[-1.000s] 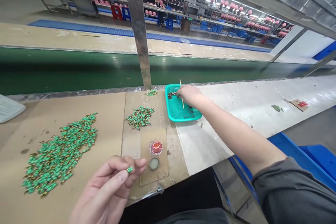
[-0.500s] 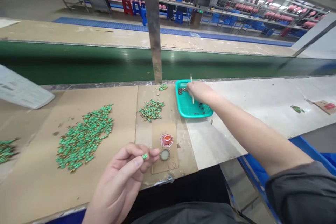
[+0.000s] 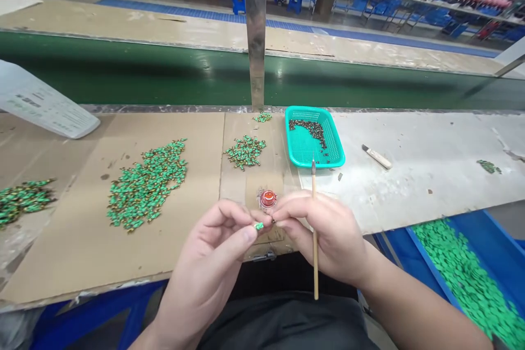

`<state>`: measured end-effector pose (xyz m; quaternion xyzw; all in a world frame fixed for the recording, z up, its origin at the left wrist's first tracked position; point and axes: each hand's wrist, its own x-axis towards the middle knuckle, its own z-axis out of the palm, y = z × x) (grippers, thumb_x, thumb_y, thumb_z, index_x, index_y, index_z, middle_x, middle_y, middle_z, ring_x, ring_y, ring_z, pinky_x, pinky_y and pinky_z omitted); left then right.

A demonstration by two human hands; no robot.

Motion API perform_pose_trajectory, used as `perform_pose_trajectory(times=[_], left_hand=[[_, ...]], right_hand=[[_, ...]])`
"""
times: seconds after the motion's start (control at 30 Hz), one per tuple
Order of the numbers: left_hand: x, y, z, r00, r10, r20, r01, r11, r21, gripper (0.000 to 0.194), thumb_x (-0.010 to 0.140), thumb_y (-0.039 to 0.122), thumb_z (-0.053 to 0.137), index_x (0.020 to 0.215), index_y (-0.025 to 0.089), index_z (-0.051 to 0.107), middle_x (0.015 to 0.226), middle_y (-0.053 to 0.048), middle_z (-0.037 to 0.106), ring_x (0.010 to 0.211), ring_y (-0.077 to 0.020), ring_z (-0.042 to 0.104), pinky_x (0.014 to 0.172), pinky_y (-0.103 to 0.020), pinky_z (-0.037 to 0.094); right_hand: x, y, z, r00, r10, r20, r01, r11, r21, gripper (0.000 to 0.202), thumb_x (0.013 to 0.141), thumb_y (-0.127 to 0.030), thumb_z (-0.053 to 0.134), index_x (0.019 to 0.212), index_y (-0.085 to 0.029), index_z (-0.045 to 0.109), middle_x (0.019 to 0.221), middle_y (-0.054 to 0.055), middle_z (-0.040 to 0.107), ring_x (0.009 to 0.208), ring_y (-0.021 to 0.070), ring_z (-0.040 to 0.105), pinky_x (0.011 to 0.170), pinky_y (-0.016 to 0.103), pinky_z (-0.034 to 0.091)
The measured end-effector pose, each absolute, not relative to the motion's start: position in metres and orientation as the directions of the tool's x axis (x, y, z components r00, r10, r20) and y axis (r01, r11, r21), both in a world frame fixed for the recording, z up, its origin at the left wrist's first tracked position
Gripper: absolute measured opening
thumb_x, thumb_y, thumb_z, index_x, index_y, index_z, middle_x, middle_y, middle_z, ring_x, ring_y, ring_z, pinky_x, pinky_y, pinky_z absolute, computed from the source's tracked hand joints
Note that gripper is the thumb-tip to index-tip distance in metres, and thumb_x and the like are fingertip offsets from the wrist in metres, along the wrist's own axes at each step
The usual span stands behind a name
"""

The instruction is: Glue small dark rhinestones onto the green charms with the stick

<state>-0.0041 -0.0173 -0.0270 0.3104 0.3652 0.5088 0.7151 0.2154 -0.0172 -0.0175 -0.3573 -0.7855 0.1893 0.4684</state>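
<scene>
My left hand (image 3: 217, 257) pinches a small green piece (image 3: 258, 226) between thumb and fingertip. Close against it, my right hand (image 3: 322, 229) holds its thumb and forefinger together on a tiny dark piece (image 3: 274, 220). A thin brush (image 3: 315, 268) with a wooden handle is tucked in the same right hand, its tip upward. Just beyond the fingers sits a small red pot (image 3: 268, 198). The fingers cover most of the cardboard pad (image 3: 256, 188) beneath. A teal basket (image 3: 294, 159) farther back holds many tiny dark pieces (image 3: 314, 130).
Heaps of green pieces (image 3: 150, 183) lie on the cardboard at left, with a smaller pile (image 3: 245, 151) nearer the middle. A white-handled blade (image 3: 377, 157) is on the right. A blue bin (image 3: 498, 246) of green pieces stands below right. A metal post (image 3: 256, 38) rises behind the table.
My right hand has come back from the basket to my left hand, carrying the brush and a tiny dark piece. My left hand keeps the green piece. The view has tilted downward.
</scene>
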Motion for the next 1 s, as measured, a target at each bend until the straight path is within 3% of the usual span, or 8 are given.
perform_pose_trajectory(times=[0.2, 0.57, 0.8, 1.0], left_hand=[[-0.0041, -0.0240, -0.0288, 0.252, 0.947, -0.201, -0.488, 0.304, 0.818, 0.018, 0.094, 0.026, 0.107, 0.090, 0.025, 0.090, 0.093, -0.003, 0.087, 0.094, -0.0207, 0.086, 0.093, -0.027, 0.074], [0.0031, -0.0201, -0.0240, 0.188, 0.961, -0.201, -0.466, 0.267, 0.844, 0.027, 0.085, 0.035, 0.115, 0.085, 0.026, 0.090, 0.089, -0.001, 0.089, 0.089, -0.0171, 0.088, 0.087, -0.018, 0.071], [-0.0005, -0.0247, -0.0283, 0.152, 0.973, -0.172, -0.401, 0.219, 0.889, 0.022, 0.092, 0.032, 0.110, 0.089, 0.026, 0.089, 0.092, -0.001, 0.089, 0.090, -0.0188, 0.089, 0.086, -0.021, 0.073], [0.0006, -0.0234, -0.0238, 0.068, 0.991, -0.118, -0.302, 0.133, 0.944, 0.022, 0.088, 0.021, 0.107, 0.087, 0.027, 0.087, 0.089, 0.001, 0.091, 0.084, -0.0173, 0.090, 0.081, -0.019, 0.073]], right_hand=[[0.2193, -0.0189, -0.0094, -0.361, 0.662, 0.657, 0.460, 0.739, -0.492, 0.014, 0.124, -0.019, 0.064, 0.123, -0.025, 0.076, 0.101, 0.007, 0.088, 0.094, 0.0232, 0.089, 0.086, 0.033, 0.077], [0.2193, -0.0185, -0.0113, -0.409, 0.614, 0.675, 0.460, 0.778, -0.428, 0.017, 0.124, -0.012, 0.059, 0.125, -0.019, 0.075, 0.102, 0.009, 0.086, 0.094, 0.0231, 0.085, 0.083, 0.034, 0.075], [0.2202, -0.0167, -0.0135, -0.445, 0.608, 0.658, 0.463, 0.785, -0.411, 0.019, 0.125, -0.012, 0.056, 0.127, -0.016, 0.075, 0.106, 0.012, 0.087, 0.094, 0.0241, 0.084, 0.082, 0.036, 0.074], [0.2188, -0.0187, -0.0083, -0.504, 0.624, 0.597, 0.541, 0.767, -0.346, 0.030, 0.128, -0.015, 0.051, 0.113, -0.013, 0.078, 0.099, 0.014, 0.085, 0.085, 0.0253, 0.083, 0.076, 0.036, 0.071]])
